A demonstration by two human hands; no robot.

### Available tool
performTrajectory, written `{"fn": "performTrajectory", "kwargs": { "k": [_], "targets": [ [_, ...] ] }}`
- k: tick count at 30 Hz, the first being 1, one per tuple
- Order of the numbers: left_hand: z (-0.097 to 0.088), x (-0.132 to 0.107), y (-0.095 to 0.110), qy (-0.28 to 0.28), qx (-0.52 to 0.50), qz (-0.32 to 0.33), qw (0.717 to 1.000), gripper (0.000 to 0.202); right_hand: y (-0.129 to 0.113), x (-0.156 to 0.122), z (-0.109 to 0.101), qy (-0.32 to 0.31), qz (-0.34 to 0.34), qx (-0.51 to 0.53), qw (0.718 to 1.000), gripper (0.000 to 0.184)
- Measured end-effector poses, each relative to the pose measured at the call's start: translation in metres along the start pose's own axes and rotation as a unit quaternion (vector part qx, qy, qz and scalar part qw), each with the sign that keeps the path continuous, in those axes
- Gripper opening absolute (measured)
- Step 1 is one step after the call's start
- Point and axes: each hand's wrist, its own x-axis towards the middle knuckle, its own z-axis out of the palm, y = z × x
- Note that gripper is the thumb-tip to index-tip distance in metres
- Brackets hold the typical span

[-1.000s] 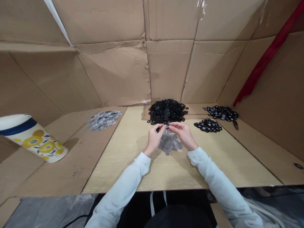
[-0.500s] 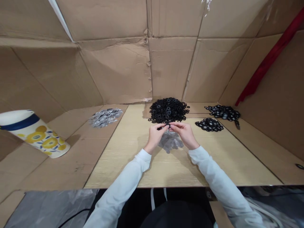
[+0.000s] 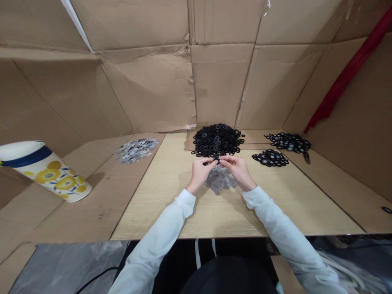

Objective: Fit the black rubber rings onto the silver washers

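Both hands meet at the middle of the board, just in front of a heap of black rings (image 3: 218,139). My left hand (image 3: 200,173) and my right hand (image 3: 239,170) pinch one small black ring (image 3: 217,160) between their thumbs and fingers. Whether something sits inside that ring is too small to tell. Below the fingers lies a pile of translucent grey pieces (image 3: 221,180), partly hidden by my hands. To the right is a small pile of black rings with light centres (image 3: 270,158).
A second pile of light-centred rings (image 3: 290,143) lies farther right, and one loose ring (image 3: 386,210) near the right edge. Silvery discs (image 3: 136,150) are heaped at left, by a flower-patterned cylinder (image 3: 63,175). Cardboard walls (image 3: 223,81) enclose the board (image 3: 159,196); a red strip (image 3: 346,77) hangs at right.
The view has shifted very slightly. My hands stay in the same place, still pinching the black ring, with only tiny finger movement.
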Motion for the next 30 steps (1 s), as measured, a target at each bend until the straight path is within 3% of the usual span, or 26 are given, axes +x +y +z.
{"fn": "performTrajectory", "kwargs": {
  "k": [10, 15, 19, 25, 30],
  "targets": [
    [0.004, 0.0, -0.005, 0.008, 0.001, -0.013, 1.0, 0.017, 0.011, 0.003, 0.001, 0.024, -0.056, -0.091, 0.994, 0.023],
    [0.004, -0.001, -0.005, -0.039, -0.097, -0.106, 0.989, 0.029, 0.01, 0.002, -0.001, 0.039, -0.067, -0.096, 0.992, 0.023],
    [0.004, -0.002, -0.004, -0.039, -0.125, -0.176, 0.976, 0.031, 0.012, 0.003, -0.002, 0.023, -0.055, -0.091, 0.994, 0.026],
    [0.005, -0.002, -0.004, -0.057, -0.146, -0.143, 0.977, 0.024, 0.02, 0.007, -0.005, -0.002, -0.059, -0.164, 0.985, 0.027],
    [0.002, 0.0, -0.007, -0.078, -0.133, -0.145, 0.977, 0.03, 0.021, 0.009, -0.008, -0.005, -0.057, -0.163, 0.985, 0.025]
  ]
}}
